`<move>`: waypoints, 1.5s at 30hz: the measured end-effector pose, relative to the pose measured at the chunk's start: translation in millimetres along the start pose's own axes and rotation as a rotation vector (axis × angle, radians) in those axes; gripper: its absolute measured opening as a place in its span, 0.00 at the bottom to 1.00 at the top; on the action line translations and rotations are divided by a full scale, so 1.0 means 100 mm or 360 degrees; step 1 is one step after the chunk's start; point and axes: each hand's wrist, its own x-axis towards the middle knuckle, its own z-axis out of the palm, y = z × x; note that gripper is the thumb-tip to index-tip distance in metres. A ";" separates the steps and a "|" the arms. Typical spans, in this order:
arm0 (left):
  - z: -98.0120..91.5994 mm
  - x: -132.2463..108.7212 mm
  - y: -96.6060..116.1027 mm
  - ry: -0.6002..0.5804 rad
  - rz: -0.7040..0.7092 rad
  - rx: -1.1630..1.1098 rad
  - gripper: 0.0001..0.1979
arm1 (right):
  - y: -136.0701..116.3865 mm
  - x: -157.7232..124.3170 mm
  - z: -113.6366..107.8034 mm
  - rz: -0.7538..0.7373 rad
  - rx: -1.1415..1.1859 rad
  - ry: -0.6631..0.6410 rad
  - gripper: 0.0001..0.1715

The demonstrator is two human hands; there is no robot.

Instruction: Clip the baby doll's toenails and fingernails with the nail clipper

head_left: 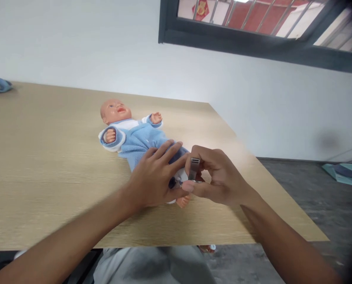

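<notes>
Doll (137, 140) lies on its back on the counter (45, 165), head at the far left and legs running toward the person, so its long axis slants from upper left to lower right. The left hand (155, 177) lies flat over the legs, fingers spread, closed on nothing. A bare foot (183, 202) pokes out below it. Just above the foot stands a metal clipper (194, 167), pinched between thumb and fingers of the right hand (220, 179), which meets the left at the fingertips.
</notes>
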 end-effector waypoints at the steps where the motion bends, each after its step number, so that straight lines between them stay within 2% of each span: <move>1: 0.00 0.00 0.00 0.0001 -0.0001 0.0004 0.33 | 0.00 0.00 0.00 -0.0003 -0.0002 0.0005 0.15; 7: -0.01 0.00 0.00 -0.0027 -0.0023 -0.0012 0.33 | -0.01 0.00 0.02 0.0017 0.0020 -0.0025 0.13; 13: -0.03 0.00 -0.01 -0.0031 0.0015 -0.0047 0.30 | -0.05 0.01 0.05 0.0157 0.0048 -0.0039 0.19; 18: 0.00 -0.01 -0.01 0.0020 0.0023 0.0018 0.27 | -0.04 0.00 0.04 0.0243 0.0111 -0.0073 0.14; 23: -0.01 0.00 -0.02 0.0002 0.0014 0.0046 0.28 | -0.07 0.01 0.10 0.0292 0.0095 -0.0065 0.12; 28: -0.01 -0.01 -0.02 0.0003 0.0003 0.0002 0.27 | -0.07 0.01 0.15 0.0255 0.0020 -0.0003 0.08; 31: -0.01 -0.01 -0.02 0.0037 -0.0001 0.0000 0.26 | -0.07 0.00 0.15 0.0249 0.0047 -0.0003 0.09; 37: -0.01 -0.01 -0.03 -0.0073 0.0015 0.0062 0.31 | -0.08 0.01 0.16 0.0341 0.0120 -0.0054 0.14; 39: -0.01 -0.01 -0.03 -0.0044 0.0029 0.0055 0.31 | -0.09 0.02 0.17 0.0307 0.0065 -0.0048 0.13; 43: 0.01 -0.03 -0.04 0.0021 0.0034 0.0028 0.21 | -0.10 0.03 0.20 0.0145 -0.0106 -0.0009 0.16; 45: 0.01 -0.03 -0.04 0.0028 0.0026 0.0019 0.20 | -0.09 0.03 0.22 0.0094 -0.0177 -0.0007 0.17</move>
